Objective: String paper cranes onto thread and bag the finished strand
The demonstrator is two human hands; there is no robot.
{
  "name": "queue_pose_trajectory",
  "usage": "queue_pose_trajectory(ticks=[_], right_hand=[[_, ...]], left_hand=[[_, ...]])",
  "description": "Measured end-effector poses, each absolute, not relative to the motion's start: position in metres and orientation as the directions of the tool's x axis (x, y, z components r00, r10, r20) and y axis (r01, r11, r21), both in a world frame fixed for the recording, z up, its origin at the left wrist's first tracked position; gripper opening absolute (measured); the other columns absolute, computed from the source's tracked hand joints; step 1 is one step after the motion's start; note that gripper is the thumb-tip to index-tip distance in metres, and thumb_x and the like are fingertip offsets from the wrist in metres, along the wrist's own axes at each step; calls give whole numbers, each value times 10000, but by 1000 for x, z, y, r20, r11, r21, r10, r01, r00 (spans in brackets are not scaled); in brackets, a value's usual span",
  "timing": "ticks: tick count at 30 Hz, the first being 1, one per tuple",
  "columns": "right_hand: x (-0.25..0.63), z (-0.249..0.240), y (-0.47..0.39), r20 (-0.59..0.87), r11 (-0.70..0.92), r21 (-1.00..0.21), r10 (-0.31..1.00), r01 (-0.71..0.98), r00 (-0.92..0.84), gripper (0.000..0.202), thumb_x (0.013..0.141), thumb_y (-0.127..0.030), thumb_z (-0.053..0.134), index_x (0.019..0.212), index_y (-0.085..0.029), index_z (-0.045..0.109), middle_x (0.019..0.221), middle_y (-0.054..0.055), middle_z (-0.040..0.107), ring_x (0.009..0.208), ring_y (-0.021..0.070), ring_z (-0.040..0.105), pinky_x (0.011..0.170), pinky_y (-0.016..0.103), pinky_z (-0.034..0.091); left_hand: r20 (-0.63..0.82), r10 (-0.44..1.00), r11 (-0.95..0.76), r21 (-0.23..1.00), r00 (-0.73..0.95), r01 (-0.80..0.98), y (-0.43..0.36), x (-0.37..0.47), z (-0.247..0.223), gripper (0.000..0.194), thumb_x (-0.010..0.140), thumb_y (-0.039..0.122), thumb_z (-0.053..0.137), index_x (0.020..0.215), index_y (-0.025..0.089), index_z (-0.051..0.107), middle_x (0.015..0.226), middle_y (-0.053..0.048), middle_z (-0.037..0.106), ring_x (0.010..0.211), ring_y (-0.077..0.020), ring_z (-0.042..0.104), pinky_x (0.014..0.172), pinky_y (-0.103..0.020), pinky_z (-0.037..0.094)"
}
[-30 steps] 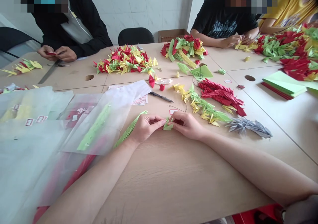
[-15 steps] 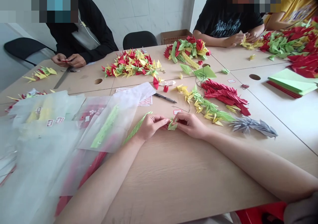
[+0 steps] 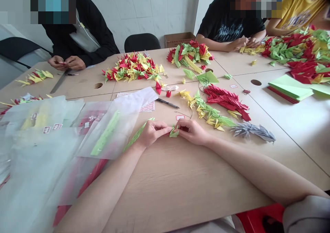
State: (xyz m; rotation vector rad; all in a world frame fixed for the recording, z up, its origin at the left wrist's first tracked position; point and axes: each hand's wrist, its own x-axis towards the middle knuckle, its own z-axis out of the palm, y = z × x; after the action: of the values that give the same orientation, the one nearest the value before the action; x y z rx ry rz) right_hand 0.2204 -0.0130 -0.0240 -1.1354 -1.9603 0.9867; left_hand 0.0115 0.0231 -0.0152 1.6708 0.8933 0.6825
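Between my two hands, just above the table, is a small green folded paper piece. My left hand pinches its left side with thumb and forefinger. From the right, my right hand pinches the other side, fingers curled. The piece looks partly folded; its exact shape is too small to make out. A green strip of nested paper pieces lies under and beside my left hand. Beyond my right hand a small red-bordered label lies on the table, near a string of yellow and green paper cranes.
Plastic sleeves with folded paper cover the left side. A pen, a red paper bundle and a grey one lie ahead. Crane heaps stand farther back. Green sheets are stacked right. Three people sit across the table.
The whole view has shifted slightly, so things appear a little farther left. Both my hands still pinch the green paper, with only slight finger movement.
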Motion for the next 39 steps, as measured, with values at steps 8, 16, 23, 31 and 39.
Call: queue_pose_trajectory(ticks=[8, 16, 23, 31, 39], right_hand=[[221, -28, -11, 160, 324, -859, 906, 396, -393, 176, 904, -259, 571, 758, -164, 596, 646, -23, 502, 580, 105, 433, 555, 227, 344], [222, -27, -12, 161, 333, -844, 906, 421, -392, 161, 898, -242, 586, 756, -168, 600, 633, -28, 495, 562, 103, 426, 539, 228, 328], [223, -29, -11, 180, 352, -824, 905, 444, -385, 149, 893, -226, 590, 755, -168, 596, 641, -23, 516, 565, 104, 432, 541, 224, 336], [224, -34, -11, 200, 421, -763, 876, 491, -439, 139, 908, -213, 568, 790, -163, 621, 694, 7, 577, 604, 119, 480, 577, 234, 372], [220, -29, -13, 256, 488, -776, 822, 399, -508, 119, 907, -199, 574, 817, -154, 638, 772, 33, 604, 659, 122, 527, 625, 234, 412]], left_hand=[[-30, 840, -115, 966, 542, 232, 25, 12, -20, 227, 806, 356, 677, 674, 186, 745, 707, -21, 705, 693, -160, 626, 662, -264, 484], [-30, 852, -107, 967, 523, 231, 24, 13, -22, 230, 792, 355, 687, 651, 180, 735, 687, -21, 696, 684, -165, 617, 656, -277, 467], [-18, 856, -114, 968, 516, 222, 23, 14, -27, 235, 809, 359, 673, 689, 169, 741, 697, -31, 693, 684, -164, 613, 642, -267, 464], [11, 857, -142, 966, 515, 216, 20, 18, -32, 149, 796, 293, 680, 770, 147, 665, 729, -17, 654, 671, -133, 588, 620, -234, 468], [-10, 831, -177, 943, 556, 281, 15, 22, -28, 314, 909, 421, 563, 727, 165, 566, 630, 27, 513, 586, -104, 473, 553, -214, 385]])
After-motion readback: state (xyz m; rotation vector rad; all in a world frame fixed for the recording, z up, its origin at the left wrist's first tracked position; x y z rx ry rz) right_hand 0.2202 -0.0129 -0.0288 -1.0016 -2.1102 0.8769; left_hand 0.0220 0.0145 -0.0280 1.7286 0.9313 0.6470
